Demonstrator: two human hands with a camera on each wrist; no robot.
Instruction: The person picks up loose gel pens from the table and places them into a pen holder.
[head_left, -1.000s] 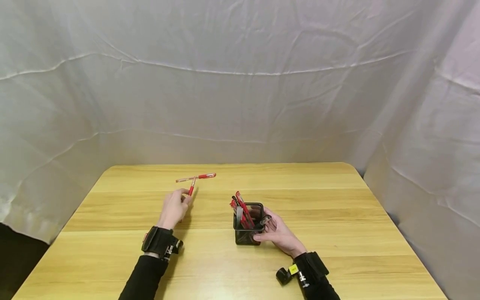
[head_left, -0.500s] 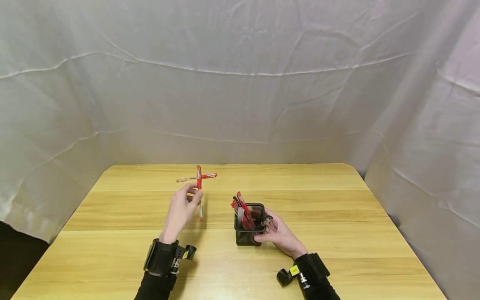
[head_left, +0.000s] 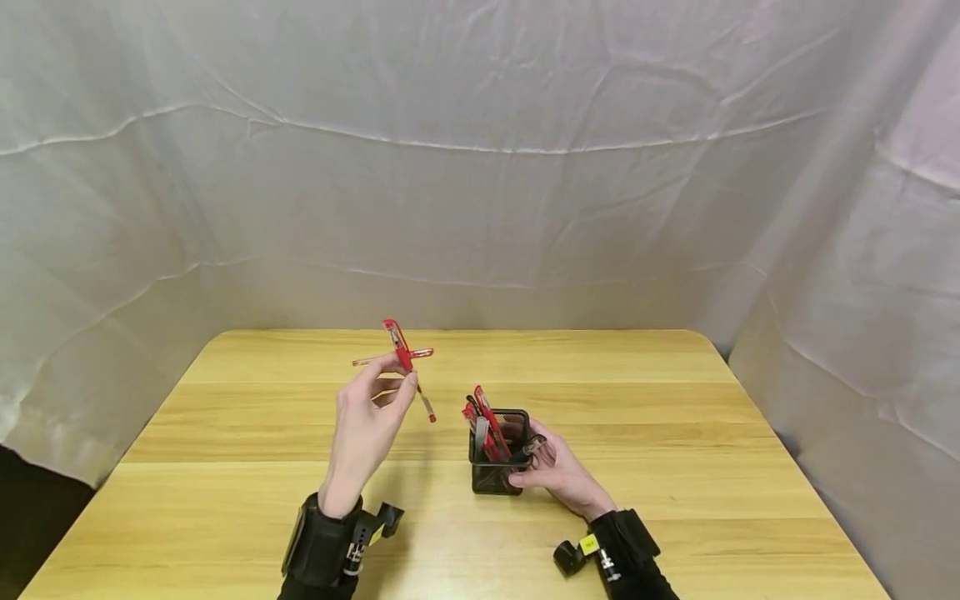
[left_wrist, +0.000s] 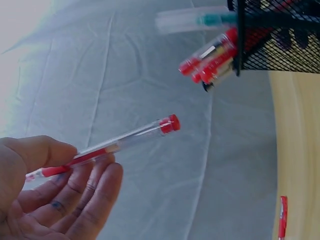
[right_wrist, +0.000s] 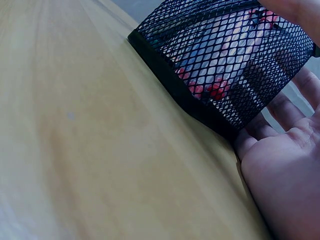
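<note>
My left hand (head_left: 367,425) pinches a clear-barrelled red pen (head_left: 426,406) between thumb and fingers, up off the table. The pen is tilted, its clear end pointing down and right toward the holder; that red-plugged end shows close in the left wrist view. My right hand (head_left: 562,479) grips the right side of a black mesh pen holder (head_left: 495,477), which stands upright on the table. Inside lean several pens with red parts (head_left: 491,425), and a clear-capped pen (head_left: 535,444) leans toward the right hand. Through the mesh (right_wrist: 215,55) in the right wrist view, red pen ends show.
Another red pen (head_left: 422,353) lies on the wooden table (head_left: 637,392) near the back, partly hidden behind the held pen and left hand. A grey-white curtain (head_left: 480,208) surrounds the table at the back and sides.
My left hand has lifted the pen off the table and moved it right, turning it so its clear end points down toward the holder. The right hand and holder have stayed put.
</note>
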